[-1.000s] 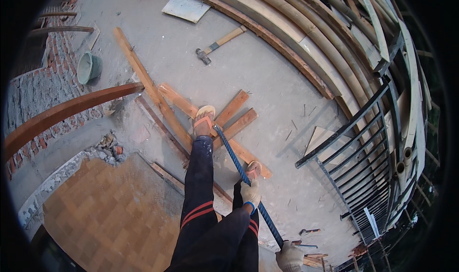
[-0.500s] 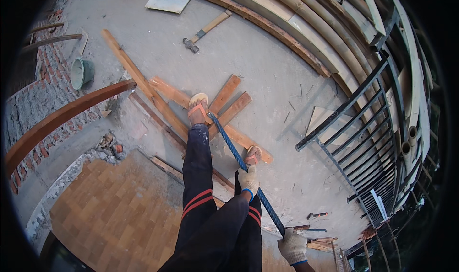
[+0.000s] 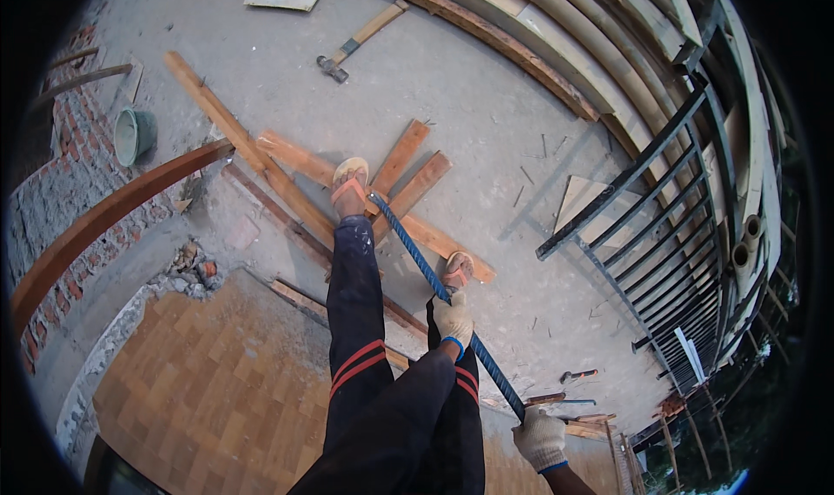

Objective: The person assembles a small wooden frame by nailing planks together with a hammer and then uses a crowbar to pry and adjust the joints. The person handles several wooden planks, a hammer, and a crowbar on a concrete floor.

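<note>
A long blue twisted pry bar (image 3: 411, 247) slants from the wooden boards up toward my lower right. My left hand (image 3: 453, 318), in a pale knitted glove, is wrapped round its middle beside my right foot. Farther back, my right hand (image 3: 539, 440) grips the near end in a matching glove. The bar's far tip rests at the crossing of two short boards (image 3: 421, 182) and a longer board (image 3: 443, 245). My sandaled left foot (image 3: 350, 186) and right foot (image 3: 458, 270) stand on the longer board. Nails stick out of the short boards' ends.
A sledgehammer (image 3: 362, 39) lies ahead on the concrete. Loose nails (image 3: 526, 174) are scattered to the right, near a black metal grille (image 3: 647, 243) and stacked poles. A claw hammer (image 3: 579, 375) lies at lower right. A green bucket (image 3: 134, 135) and long beam (image 3: 113, 212) are left.
The view has shifted slightly, so the floor things appear a little further left and up. Both hands keep their grip on the pry bar, whose tip stays at the boards.
</note>
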### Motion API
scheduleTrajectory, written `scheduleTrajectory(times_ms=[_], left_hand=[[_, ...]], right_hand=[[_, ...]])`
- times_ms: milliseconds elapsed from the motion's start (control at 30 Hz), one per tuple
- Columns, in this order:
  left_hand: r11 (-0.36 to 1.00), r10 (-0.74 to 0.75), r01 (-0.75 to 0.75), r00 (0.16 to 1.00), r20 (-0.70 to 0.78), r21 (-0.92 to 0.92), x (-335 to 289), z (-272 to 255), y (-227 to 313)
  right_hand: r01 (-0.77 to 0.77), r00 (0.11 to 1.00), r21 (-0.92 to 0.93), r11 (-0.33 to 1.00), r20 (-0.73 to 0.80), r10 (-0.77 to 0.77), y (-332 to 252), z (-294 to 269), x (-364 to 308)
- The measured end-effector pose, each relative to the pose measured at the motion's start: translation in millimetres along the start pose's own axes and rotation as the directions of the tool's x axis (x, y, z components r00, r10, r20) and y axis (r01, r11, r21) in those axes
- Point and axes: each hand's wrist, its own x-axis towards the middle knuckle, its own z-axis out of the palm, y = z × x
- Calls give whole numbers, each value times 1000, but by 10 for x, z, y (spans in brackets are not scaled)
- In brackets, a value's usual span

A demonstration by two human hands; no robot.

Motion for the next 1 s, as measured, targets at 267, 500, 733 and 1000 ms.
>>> scheduleTrajectory(times_ms=[267, 500, 733, 1000], left_hand=[[989, 84, -83, 996, -1, 121, 204, -14, -268], [968, 238, -239, 971, 19, 73, 352, -40, -472], [977, 141, -131, 989, -48, 169, 300, -31, -391], [924, 358, -356, 934, 7, 143, 454, -62, -622]], right_hand=[[73, 987, 40, 997, -144, -66, 69, 210, 128], [76, 989, 34, 997, -132, -71, 163, 319, 198], [56, 998, 46, 997, -15, -56, 156, 431, 268], [79, 993, 114, 990, -93, -68, 179, 342, 264]])
